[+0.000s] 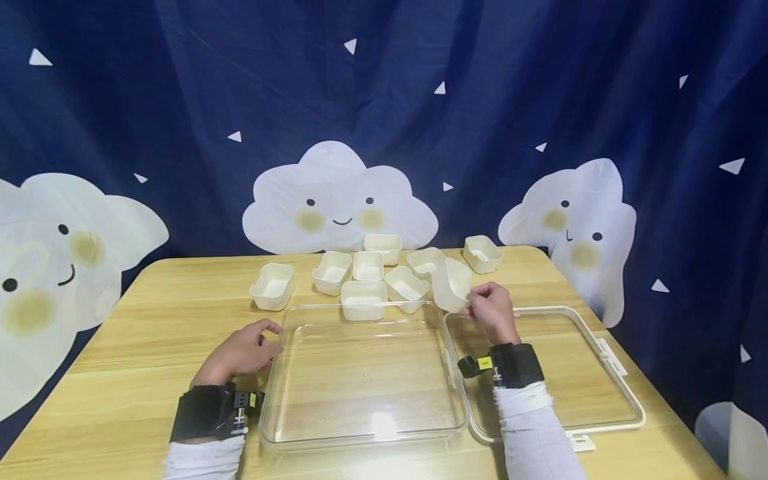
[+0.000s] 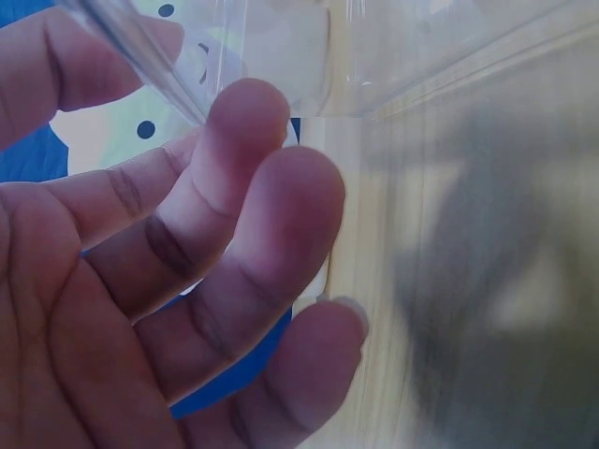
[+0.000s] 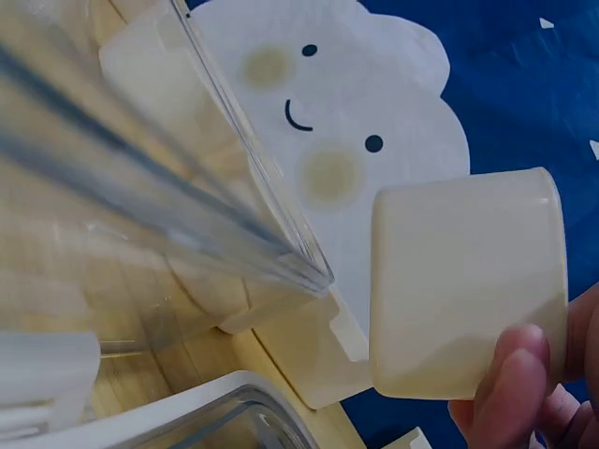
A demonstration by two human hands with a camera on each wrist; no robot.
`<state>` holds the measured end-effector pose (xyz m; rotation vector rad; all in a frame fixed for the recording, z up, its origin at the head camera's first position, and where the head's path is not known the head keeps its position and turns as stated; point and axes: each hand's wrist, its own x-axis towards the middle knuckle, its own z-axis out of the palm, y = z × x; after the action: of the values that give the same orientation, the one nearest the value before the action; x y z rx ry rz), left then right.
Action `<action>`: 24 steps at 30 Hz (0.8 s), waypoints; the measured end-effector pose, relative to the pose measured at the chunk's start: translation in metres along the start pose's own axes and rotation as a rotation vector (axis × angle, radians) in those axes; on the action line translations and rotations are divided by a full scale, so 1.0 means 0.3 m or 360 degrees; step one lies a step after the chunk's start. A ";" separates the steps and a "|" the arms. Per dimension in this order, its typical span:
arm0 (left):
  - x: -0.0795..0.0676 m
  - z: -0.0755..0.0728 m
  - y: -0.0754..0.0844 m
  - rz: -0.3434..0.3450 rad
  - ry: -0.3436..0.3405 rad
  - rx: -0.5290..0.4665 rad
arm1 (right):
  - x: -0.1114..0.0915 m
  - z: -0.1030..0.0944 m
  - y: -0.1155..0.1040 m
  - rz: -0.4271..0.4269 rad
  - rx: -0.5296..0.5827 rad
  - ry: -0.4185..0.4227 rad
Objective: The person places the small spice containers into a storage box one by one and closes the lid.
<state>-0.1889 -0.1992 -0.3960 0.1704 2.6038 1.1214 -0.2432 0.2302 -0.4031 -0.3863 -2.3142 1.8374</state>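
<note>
In my right hand (image 1: 493, 308) I pinch a small cream plastic bin (image 1: 451, 285) by its wall, tilted, just beyond the clear box's far right corner. Its smooth cream side (image 3: 459, 290) faces the right wrist view. My left hand (image 1: 245, 350) is at the left wall of the large clear plastic box (image 1: 366, 380), fingers loosely bent with fingertips right at the rim. From the left wrist view, the fingers (image 2: 290, 215) are spread and the clear wall crosses in front of the thumb. Further cream bins (image 1: 364, 300) stand loosely grouped behind the box.
On the right, a clear lid (image 1: 540, 373) with a white frame and latches (image 1: 612, 357) lies beside the box. One bin (image 1: 273, 287) stands apart at the left, another (image 1: 483, 254) at the back right edge of the wooden table (image 1: 120, 373). A dark blue cloud-print curtain (image 1: 384, 80) hangs behind.
</note>
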 end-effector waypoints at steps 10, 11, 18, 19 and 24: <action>0.000 0.002 0.000 0.0013 -0.0008 -0.0005 | -0.010 0.004 -0.018 -0.0061 -0.0085 -0.0008; 0.000 0.002 0.000 0.0013 -0.0009 -0.0009 | -0.010 0.005 -0.019 -0.0060 -0.0074 -0.0015; 0.002 0.002 0.001 -0.0001 -0.0010 -0.0023 | -0.018 0.000 -0.031 -0.0041 0.0064 -0.0133; 0.002 0.002 0.000 0.0001 -0.0011 -0.0022 | -0.019 -0.002 -0.033 -0.0040 0.0073 -0.0153; 0.002 0.002 -0.002 0.0007 -0.0013 -0.0016 | -0.024 -0.004 -0.042 -0.0008 0.0102 -0.0229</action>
<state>-0.1892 -0.1989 -0.3969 0.1782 2.5918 1.1326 -0.2372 0.2265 -0.3903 -0.2469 -2.3362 1.9928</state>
